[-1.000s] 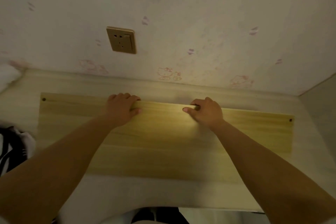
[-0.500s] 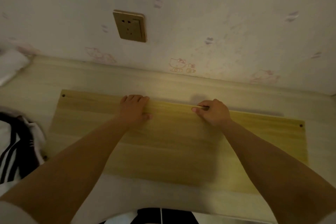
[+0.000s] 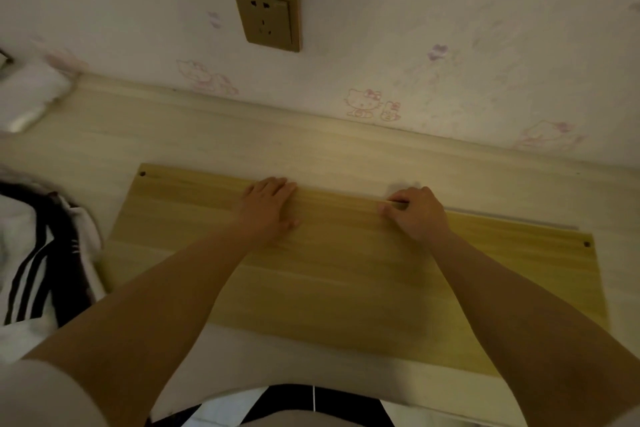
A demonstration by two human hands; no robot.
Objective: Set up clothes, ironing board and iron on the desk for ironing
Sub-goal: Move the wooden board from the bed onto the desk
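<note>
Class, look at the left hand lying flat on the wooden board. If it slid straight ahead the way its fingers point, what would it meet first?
Past the board's far edge, the left hand would cross bare desk and probably meet the wall first, below and right of the socket. Nothing else shows in between.

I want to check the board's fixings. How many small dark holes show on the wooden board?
2: one hole at the wooden board's far left corner, another hole at its far right corner. The forearms cover part of the board, so others may be hidden.
</note>
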